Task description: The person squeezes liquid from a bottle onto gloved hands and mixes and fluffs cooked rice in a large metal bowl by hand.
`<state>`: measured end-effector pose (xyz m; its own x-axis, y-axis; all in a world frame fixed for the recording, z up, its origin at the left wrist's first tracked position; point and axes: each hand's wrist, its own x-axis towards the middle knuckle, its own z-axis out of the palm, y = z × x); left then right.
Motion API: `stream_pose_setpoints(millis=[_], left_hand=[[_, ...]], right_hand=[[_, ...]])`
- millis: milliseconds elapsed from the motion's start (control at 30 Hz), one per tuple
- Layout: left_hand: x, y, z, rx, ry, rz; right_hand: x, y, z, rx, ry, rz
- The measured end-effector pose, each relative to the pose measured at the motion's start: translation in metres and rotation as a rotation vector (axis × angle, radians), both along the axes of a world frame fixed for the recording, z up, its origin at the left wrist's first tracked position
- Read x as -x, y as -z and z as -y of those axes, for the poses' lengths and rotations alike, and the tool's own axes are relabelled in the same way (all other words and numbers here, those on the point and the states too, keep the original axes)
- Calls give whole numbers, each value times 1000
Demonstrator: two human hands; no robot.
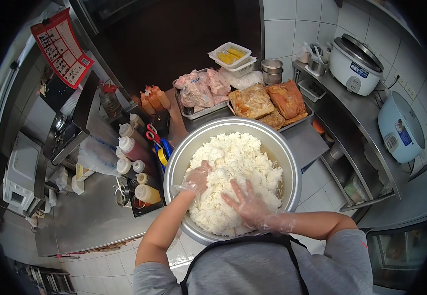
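A wide metal pot [174,162] holds a large heap of cooked white rice [238,152]. Both hands wear clear plastic gloves. At the heap's left side, my left hand [199,180] is partly sunk in the rice, and most of its fingers are hidden there. My right hand [249,204] lies on the front right of the heap with its fingers spread and stretched out, touching the rice and holding nothing. Some brownish liquid or stain shows along the pot's inner right side.
Behind the pot stand a tray of raw meat [201,91] and a tray of browned slabs [267,103]. Sauce bottles [135,150] and red-handled scissors [152,132] crowd its left. A rice cooker [356,66] and a pale blue cooker [400,128] sit on the right counter.
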<state>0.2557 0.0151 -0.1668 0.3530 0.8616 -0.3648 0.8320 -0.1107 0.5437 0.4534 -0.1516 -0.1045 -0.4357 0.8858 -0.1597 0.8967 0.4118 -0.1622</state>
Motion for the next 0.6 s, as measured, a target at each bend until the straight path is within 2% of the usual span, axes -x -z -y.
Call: stream_pose_setpoints(millis=[33, 133, 233, 267, 333, 367, 400, 467, 533, 600], left_hand=[[2, 7, 4, -53, 90, -81], [4, -13, 28, -145, 199, 127], [3, -41, 46, 93, 118, 402], [2, -41, 49, 37, 175, 362], [-6, -41, 56, -81, 286, 283], [-14, -44, 62, -98, 247, 307], [-25, -50, 70, -115, 210, 331], [-38, -49, 74, -217, 140, 390], [-44, -58, 82, -280, 87, 449], [-46, -61, 87, -348, 27, 486]], right_hand=[[1, 0, -9, 49, -15, -4], [-9, -13, -37, 168, -17, -160], [-18, -20, -68, 300, 148, -395], [-19, -19, -78, 346, 227, -472], [-26, -17, -89, 573, 402, -795], [-30, -13, -93, 684, 490, -958], [-31, 5, -96, 695, 445, -1270], [-29, 73, -111, 736, 383, -1579], [-22, 88, -113, 785, 424, -1736], [-6, 78, -109, 852, 592, -1739]])
